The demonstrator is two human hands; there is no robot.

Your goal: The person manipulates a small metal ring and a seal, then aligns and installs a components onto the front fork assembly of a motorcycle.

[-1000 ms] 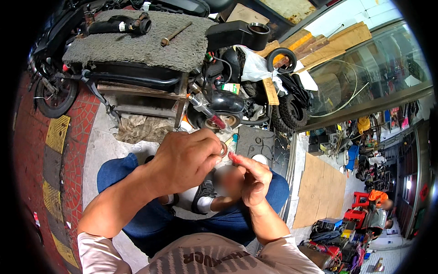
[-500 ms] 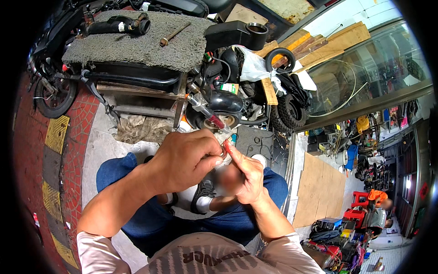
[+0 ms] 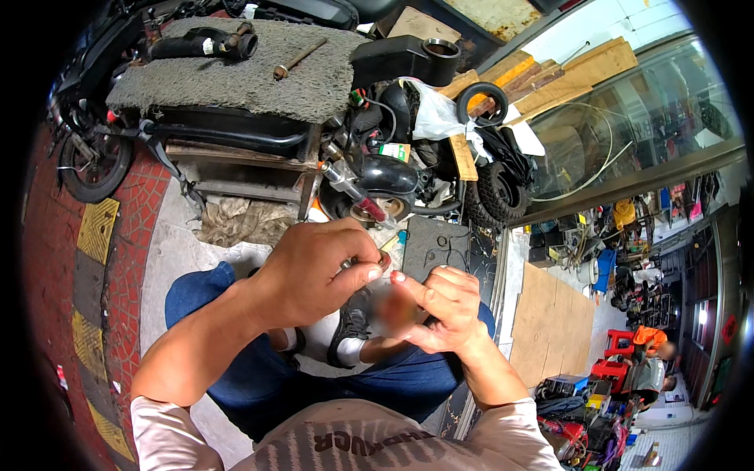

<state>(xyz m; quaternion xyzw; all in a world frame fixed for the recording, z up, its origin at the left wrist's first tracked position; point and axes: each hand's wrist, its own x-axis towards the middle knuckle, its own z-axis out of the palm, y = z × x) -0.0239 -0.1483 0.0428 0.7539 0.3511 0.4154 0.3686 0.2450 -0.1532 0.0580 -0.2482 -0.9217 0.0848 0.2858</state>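
Observation:
In front of my knees, my left hand point(image 3: 314, 271) pinches a small round reddish-brown part point(image 3: 384, 260) between thumb and fingertips; its exact kind is too small to tell. Just to the right hovers my right hand point(image 3: 452, 310), thumb and index finger apart, holding nothing that I can see. Red grease-like stuff point(image 3: 396, 276) coats its index fingertip, which lies close to the small part but apart from it. Beyond my hands a shock absorber or fork tube point(image 3: 343, 180) with a red greasy end point(image 3: 372, 209) leans at a slant.
A bench with a grey mat point(image 3: 302, 74) stands ahead, bearing a long bolt point(image 3: 298, 60) and a black swingarm-like part point(image 3: 206, 45). Tyres point(image 3: 503, 196) and wood planks point(image 3: 577, 74) are piled to the right. A brown cloth point(image 3: 239, 223) lies on the floor, and cardboard point(image 3: 550, 322) lies at right.
My right hand has drawn away from the small part, to the right, and its fingers have spread. The left hand keeps its pinch in nearly the same spot.

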